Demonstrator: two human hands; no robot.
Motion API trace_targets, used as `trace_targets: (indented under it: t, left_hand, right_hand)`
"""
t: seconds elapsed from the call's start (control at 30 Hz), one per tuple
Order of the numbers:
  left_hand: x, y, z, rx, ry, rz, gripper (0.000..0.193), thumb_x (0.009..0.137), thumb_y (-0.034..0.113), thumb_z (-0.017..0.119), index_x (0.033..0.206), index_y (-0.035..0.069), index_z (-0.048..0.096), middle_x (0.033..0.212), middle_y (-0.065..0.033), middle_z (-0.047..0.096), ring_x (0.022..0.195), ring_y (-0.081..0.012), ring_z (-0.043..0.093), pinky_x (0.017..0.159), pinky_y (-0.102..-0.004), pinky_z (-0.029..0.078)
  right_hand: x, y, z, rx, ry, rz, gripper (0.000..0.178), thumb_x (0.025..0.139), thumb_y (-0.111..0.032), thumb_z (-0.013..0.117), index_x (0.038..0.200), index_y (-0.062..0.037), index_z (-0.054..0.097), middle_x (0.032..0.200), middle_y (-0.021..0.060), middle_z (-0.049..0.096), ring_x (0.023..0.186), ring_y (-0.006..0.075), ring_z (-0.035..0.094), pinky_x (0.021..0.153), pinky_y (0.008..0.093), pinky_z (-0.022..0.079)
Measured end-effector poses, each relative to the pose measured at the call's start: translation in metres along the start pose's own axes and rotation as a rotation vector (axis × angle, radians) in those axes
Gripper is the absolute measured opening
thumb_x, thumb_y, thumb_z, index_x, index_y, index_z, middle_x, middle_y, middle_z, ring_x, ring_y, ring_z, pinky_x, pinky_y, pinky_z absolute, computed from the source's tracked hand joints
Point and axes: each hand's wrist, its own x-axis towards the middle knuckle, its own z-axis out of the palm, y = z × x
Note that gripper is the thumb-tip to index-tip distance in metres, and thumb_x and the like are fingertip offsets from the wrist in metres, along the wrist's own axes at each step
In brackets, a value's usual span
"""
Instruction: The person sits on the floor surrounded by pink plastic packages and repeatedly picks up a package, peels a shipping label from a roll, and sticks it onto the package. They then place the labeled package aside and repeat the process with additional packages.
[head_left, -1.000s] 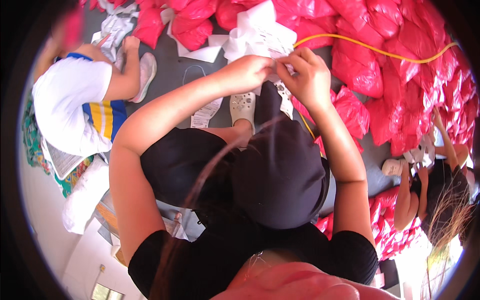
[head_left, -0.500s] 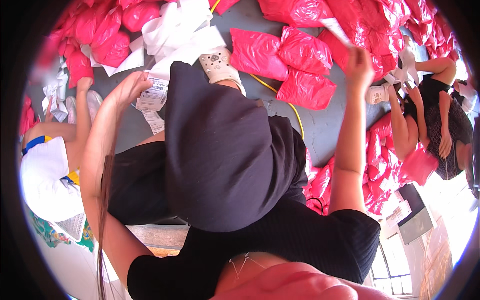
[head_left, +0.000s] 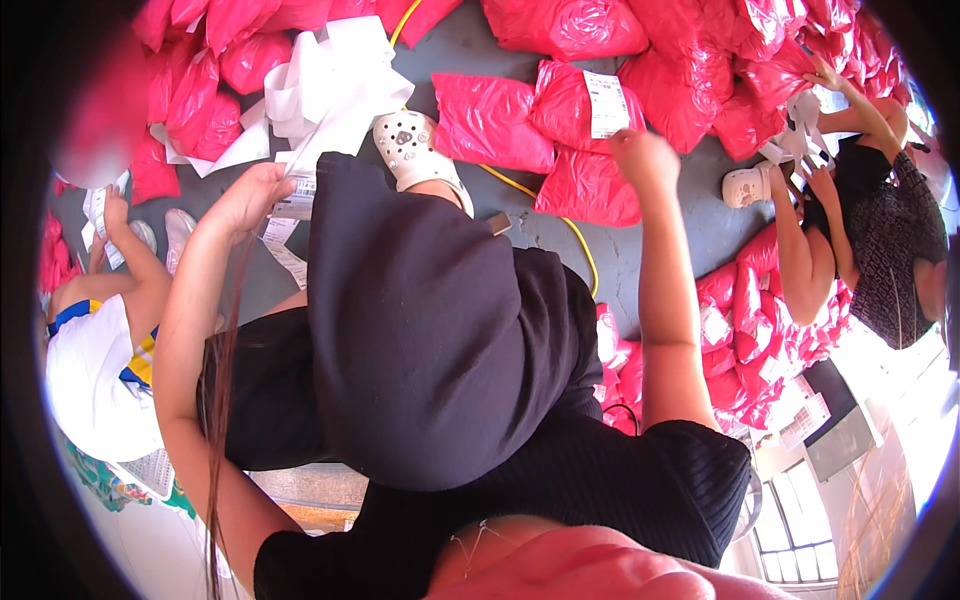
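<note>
My left hand (head_left: pixel 258 197) is at the left, its fingers closed on a strip of white shipping labels (head_left: pixel 296 198) that hangs down past my knee. Part of the strip is hidden behind the dark cloth over my lap. Over on the right, my right hand (head_left: pixel 645 162) is closed, its fingertips at the lower edge of a single white shipping label (head_left: pixel 606 104). That label lies against a shiny pink plastic parcel (head_left: pixel 562 90). Two more pink parcels, a left one (head_left: pixel 492 120) and a lower one (head_left: pixel 588 187), touch it.
Heaped pink parcels (head_left: pixel 690 60) fill the far side, with more (head_left: pixel 755 340) at the right. A long white label strip (head_left: pixel 335 80) is piled near my white clog (head_left: pixel 408 145). A yellow cable (head_left: pixel 580 245) crosses the grey floor. Co-workers sit left (head_left: pixel 100 370) and right (head_left: pixel 890 245).
My right hand has come down and left, bringing the label over the pink parcel. The left hand stays with its strip. At the right, the co-worker's arm now reaches toward the parcel heap.
</note>
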Motion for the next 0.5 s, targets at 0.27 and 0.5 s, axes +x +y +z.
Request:
trace_targets:
  t: [0.27,0.5]
  left_hand:
    - [0.002,0.000,-0.007,-0.009,0.034,0.021,0.024,0.092,0.017,0.048,0.109,0.007,0.062,0.092,0.0039,0.065,0.077,-0.0038,0.057,0.070,-0.0200,0.042]
    - [-0.014,0.023,-0.001,-0.424,0.167,0.330,0.038,0.094,0.012,0.046,0.130,-0.001,0.044,0.119,-0.0107,0.058,0.108,-0.0205,0.058,0.093,-0.0354,0.046]
  right_hand:
    - [0.062,-0.014,0.100,0.071,0.504,-0.287,0.054,0.085,-0.046,0.053,0.132,-0.0219,0.046,0.137,0.0090,0.046,0.130,0.0279,0.037,0.110,0.0452,0.023]
    - [0.061,-0.031,0.039,0.083,0.279,-0.333,0.059,0.085,-0.052,0.053,0.135,-0.0216,0.044,0.135,0.0123,0.047,0.129,0.0318,0.038,0.107,0.0451,0.028]
